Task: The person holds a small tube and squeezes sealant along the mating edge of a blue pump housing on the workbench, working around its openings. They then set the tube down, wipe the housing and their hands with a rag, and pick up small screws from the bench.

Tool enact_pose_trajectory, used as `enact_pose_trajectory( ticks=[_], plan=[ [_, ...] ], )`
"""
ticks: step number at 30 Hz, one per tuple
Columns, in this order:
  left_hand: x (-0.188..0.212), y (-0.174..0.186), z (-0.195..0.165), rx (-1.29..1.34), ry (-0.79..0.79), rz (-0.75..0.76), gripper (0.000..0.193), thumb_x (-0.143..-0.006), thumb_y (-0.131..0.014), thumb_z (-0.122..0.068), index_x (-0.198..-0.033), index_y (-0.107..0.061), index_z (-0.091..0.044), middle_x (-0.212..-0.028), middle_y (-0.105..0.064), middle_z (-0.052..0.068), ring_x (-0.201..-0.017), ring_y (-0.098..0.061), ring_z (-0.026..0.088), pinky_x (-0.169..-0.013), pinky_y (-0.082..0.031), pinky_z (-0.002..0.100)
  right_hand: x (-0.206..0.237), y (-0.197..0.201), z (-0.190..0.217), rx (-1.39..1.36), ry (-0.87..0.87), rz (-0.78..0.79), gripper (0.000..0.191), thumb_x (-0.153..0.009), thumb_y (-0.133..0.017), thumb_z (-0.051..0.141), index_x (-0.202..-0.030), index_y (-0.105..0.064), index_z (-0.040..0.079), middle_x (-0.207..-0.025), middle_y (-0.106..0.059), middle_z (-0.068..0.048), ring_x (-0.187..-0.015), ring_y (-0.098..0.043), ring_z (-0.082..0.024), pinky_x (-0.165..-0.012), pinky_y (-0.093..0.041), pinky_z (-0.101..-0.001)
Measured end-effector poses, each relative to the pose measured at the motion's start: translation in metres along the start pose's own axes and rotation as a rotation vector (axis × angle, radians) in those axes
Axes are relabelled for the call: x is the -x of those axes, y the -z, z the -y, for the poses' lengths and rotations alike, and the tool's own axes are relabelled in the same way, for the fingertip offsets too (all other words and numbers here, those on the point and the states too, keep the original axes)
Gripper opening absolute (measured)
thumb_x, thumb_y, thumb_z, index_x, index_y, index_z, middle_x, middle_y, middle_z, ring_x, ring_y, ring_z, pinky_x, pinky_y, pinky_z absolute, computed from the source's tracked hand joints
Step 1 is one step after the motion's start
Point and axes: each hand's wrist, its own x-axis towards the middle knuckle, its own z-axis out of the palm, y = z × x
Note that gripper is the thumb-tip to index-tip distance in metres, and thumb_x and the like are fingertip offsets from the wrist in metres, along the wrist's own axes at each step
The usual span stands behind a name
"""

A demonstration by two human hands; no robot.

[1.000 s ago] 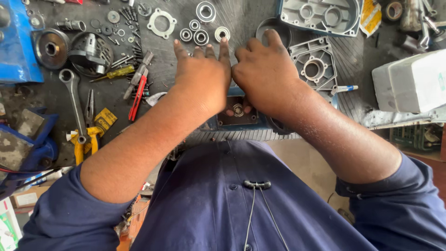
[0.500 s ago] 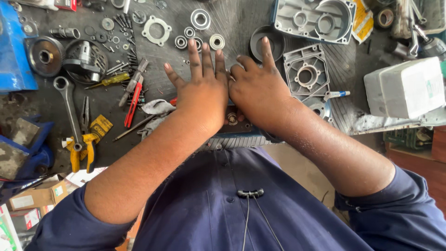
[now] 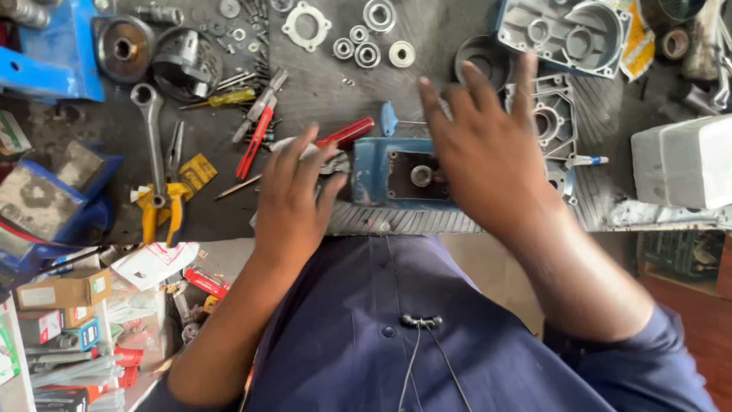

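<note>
A blue metal housing (image 3: 389,174) with a round bearing hole lies at the near edge of the dark workbench (image 3: 320,91). My right hand (image 3: 488,145) rests flat on its right end, fingers spread toward a grey cast cover (image 3: 555,122). My left hand (image 3: 293,202) lies at the housing's left end, fingers apart over a whitish rag and a grey round part (image 3: 335,164). A red-handled screwdriver (image 3: 347,131) and a blue-handled T key (image 3: 390,120) lie just beyond the housing.
Bearings and rings (image 3: 367,53), a white gasket (image 3: 306,24), a spanner (image 3: 149,130), red-handled pliers (image 3: 255,141) and yellow pliers (image 3: 164,210) lie across the bench. A large grey casing (image 3: 564,30) sits far right, a white box (image 3: 682,164) at right, and cartons (image 3: 65,290) lower left.
My hands, earlier side by side covering the housing, have spread apart: the left slid to its left end, the right to its right end, uncovering the blue top.
</note>
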Motion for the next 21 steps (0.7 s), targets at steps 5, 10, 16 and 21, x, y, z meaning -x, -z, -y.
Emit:
enact_pose_trajectory(
  ticks=[5, 10, 16, 21],
  plan=[
    [0.064, 0.018, 0.056, -0.11, 0.011, 0.241, 0.068, -0.072, -0.083, -0.028, -0.132, -0.063, -0.005, -0.125, -0.06, 0.015, -0.106, -0.057, 0.038, -0.09, -0.047, 0.05, 0.025, 0.009, 0.037, -0.389, 0.157, -0.35, 0.075, -0.073, -0.084, 0.029, -0.141, -0.058, 0.013, -0.134, -0.058, -0.019, -0.141, -0.042, -0.044, -0.118, -0.024, -0.0674],
    [0.074, 0.005, 0.082, 0.015, 0.001, 0.146, 0.045, -0.083, -0.079, -0.015, -0.124, -0.062, -0.01, -0.125, -0.062, 0.011, -0.114, -0.063, 0.034, -0.095, -0.052, 0.041, 0.035, -0.009, 0.102, -1.002, 0.321, -0.227, 0.053, -0.088, -0.086, 0.028, -0.134, -0.064, 0.012, -0.132, -0.061, -0.012, -0.133, -0.059, -0.034, -0.113, -0.05, -0.0481],
    [0.068, 0.042, 0.058, 0.814, 0.314, 0.191, 0.033, -0.097, -0.068, -0.013, -0.128, -0.06, -0.007, -0.12, -0.065, 0.012, -0.113, -0.064, 0.035, -0.098, -0.052, 0.041, 0.01, -0.018, 0.153, -1.23, 0.178, -0.368, 0.07, -0.093, -0.072, 0.038, -0.145, -0.045, 0.001, -0.144, -0.048, -0.027, -0.14, -0.045, -0.041, -0.116, -0.039, -0.0443],
    [0.064, 0.062, 0.028, 0.56, -0.073, 0.15, 0.037, -0.094, -0.067, -0.004, -0.131, -0.064, -0.004, -0.135, -0.053, 0.018, -0.126, -0.053, 0.038, -0.107, -0.043, 0.05, -0.006, -0.046, 0.216, -1.715, -0.36, -0.543, 0.043, -0.114, -0.048, 0.039, -0.135, -0.052, 0.002, -0.13, -0.061, -0.01, -0.107, -0.057, -0.014, -0.094, -0.048, -0.0258]
  ],
)
